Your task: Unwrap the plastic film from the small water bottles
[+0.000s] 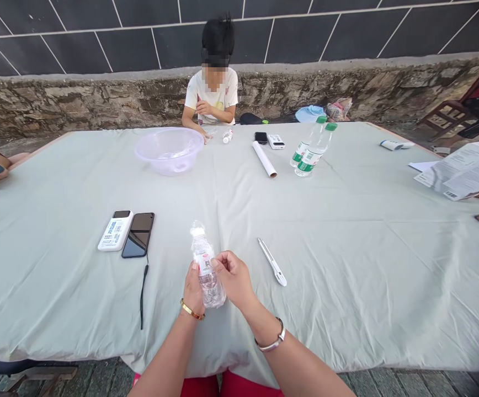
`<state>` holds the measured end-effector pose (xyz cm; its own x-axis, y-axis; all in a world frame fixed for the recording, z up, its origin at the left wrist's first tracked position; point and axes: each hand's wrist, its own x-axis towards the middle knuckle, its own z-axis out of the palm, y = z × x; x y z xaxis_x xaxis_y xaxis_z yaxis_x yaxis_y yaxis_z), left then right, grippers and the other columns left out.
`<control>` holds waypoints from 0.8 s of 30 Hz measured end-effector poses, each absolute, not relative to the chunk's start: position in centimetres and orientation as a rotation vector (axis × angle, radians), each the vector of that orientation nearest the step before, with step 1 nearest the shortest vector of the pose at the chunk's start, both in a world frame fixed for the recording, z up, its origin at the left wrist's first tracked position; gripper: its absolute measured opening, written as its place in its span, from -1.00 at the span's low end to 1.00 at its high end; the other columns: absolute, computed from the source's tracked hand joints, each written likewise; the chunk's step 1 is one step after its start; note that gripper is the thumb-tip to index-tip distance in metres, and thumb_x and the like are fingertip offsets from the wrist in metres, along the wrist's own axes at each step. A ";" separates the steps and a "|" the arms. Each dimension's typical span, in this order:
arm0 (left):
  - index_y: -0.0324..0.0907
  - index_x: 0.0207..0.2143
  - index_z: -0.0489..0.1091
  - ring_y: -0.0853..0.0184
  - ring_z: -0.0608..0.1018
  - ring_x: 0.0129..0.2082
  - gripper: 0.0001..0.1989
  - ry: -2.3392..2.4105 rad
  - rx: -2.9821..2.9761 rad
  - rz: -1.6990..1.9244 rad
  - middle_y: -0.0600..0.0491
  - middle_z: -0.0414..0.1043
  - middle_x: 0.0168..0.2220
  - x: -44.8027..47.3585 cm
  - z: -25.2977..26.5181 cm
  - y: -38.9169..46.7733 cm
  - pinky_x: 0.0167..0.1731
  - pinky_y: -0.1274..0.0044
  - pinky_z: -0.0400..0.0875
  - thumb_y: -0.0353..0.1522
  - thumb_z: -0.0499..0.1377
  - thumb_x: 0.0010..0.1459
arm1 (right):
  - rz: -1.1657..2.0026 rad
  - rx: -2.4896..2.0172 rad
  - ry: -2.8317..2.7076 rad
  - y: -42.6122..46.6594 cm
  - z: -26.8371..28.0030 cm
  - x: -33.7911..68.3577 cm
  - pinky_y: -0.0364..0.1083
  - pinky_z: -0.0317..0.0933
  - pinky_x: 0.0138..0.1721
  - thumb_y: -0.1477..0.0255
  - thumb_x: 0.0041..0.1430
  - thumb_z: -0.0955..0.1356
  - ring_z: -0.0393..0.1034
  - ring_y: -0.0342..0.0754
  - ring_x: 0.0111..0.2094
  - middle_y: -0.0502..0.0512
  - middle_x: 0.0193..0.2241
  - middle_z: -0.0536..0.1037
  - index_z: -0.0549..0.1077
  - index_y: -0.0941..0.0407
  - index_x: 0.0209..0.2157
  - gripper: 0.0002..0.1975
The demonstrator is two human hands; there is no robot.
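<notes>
A small clear plastic water bottle (211, 288) with a white cap and a pink-and-white label tilts above the cloth in front of me. Crinkled clear plastic film (198, 226) surrounds it and sticks up past the cap. My left hand (193, 288) is closed round the bottle's left side. On the other side my right hand (234, 275) pinches at the film beside the label, thumb against the bent fingers. What exactly lies between those fingertips is partly hidden. A white utility knife (271, 262) rests on the cloth to the right of my right hand.
Left lie a white power bank (115, 231) and a black phone (139, 235) with a strap. Farther off stand a purple basin (169, 165), a white roll (264, 159) and two green-capped bottles (309, 160). A person (212, 102) sits opposite; papers (463, 171) are held at right.
</notes>
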<state>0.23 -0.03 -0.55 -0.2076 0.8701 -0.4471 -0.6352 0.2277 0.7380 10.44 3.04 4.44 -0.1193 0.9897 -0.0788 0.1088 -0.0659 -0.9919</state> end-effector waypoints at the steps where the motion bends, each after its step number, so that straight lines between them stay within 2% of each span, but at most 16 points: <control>1: -0.16 -0.26 0.39 0.36 0.43 -0.47 -0.58 1.091 0.268 1.414 0.11 0.41 -0.47 0.2 -0.5 -0.1 -0.46 0.54 0.28 -0.02 0.19 -0.01 | 1.376 -1.254 -1.264 3.3 4.7 10.6 -0.16 0.16 -0.53 0.21 0.04 0.32 0.19 -0.17 -0.57 -0.07 -0.60 0.34 0.30 0.08 -0.51 -0.76; 7: -0.18 -0.29 0.41 0.34 0.46 -0.50 -0.59 1.019 0.188 1.406 0.08 0.45 -0.46 0.2 0.2 0.1 -0.44 0.48 0.36 -0.04 0.20 -0.02 | 1.512 -1.207 -0.975 4.3 5.6 11.4 -0.18 0.09 -0.54 0.18 -0.06 0.39 0.11 -0.23 -0.61 -0.12 -0.62 0.30 0.30 0.10 -0.51 -0.71; 10: -0.17 -0.28 0.41 0.34 0.49 -0.42 -0.64 0.997 0.194 1.460 0.09 0.45 -0.42 0.2 0.3 0.1 -0.38 0.50 0.38 -0.08 0.22 0.00 | 1.572 -1.171 -0.964 4.2 6.0 11.2 -0.18 0.07 -0.55 0.16 -0.07 0.39 0.10 -0.22 -0.62 -0.13 -0.66 0.28 0.30 0.09 -0.52 -0.69; 14: -0.17 -0.22 0.42 0.18 0.53 -0.22 -0.48 0.797 0.138 1.316 -0.02 0.50 -0.28 0.0 0.1 -0.1 -0.24 0.40 0.40 0.02 0.24 -0.09 | 1.562 -1.158 -0.926 4.5 6.4 11.3 -0.18 0.07 -0.55 0.17 -0.08 0.41 0.09 -0.23 -0.62 -0.13 -0.64 0.27 0.30 0.09 -0.52 -0.69; 16: -0.14 -0.17 0.41 0.15 0.53 -0.19 -0.43 0.771 0.155 1.272 -0.04 0.50 -0.24 -0.1 0.1 -0.2 -0.23 0.38 0.41 0.02 0.29 -0.16 | 1.536 -1.177 -0.928 4.7 6.4 11.5 -0.18 0.07 -0.54 0.18 -0.09 0.42 0.08 -0.24 -0.62 -0.13 -0.63 0.26 0.30 0.10 -0.52 -0.69; 21: -0.15 -0.19 0.37 0.28 0.55 -0.39 -0.58 0.859 0.242 1.309 0.02 0.49 -0.34 -0.3 0.4 -0.2 -0.36 0.44 0.42 -0.14 0.32 -0.07 | 1.461 -1.226 -1.001 5.0 5.7 11.9 -0.17 0.11 -0.53 0.17 -0.04 0.37 0.10 -0.22 -0.60 -0.12 -0.62 0.25 0.30 0.09 -0.50 -0.71; 24: -0.14 -0.18 0.34 0.33 0.53 -0.45 -0.61 0.913 0.287 1.348 0.06 0.47 -0.36 -0.4 0.8 -0.1 -0.40 0.47 0.42 -0.19 0.31 -0.05 | 1.282 -1.315 -1.177 4.9 5.6 12.3 -0.14 0.17 -0.47 0.15 0.05 0.31 0.19 -0.18 -0.55 -0.06 -0.55 0.32 0.30 0.09 -0.45 -0.72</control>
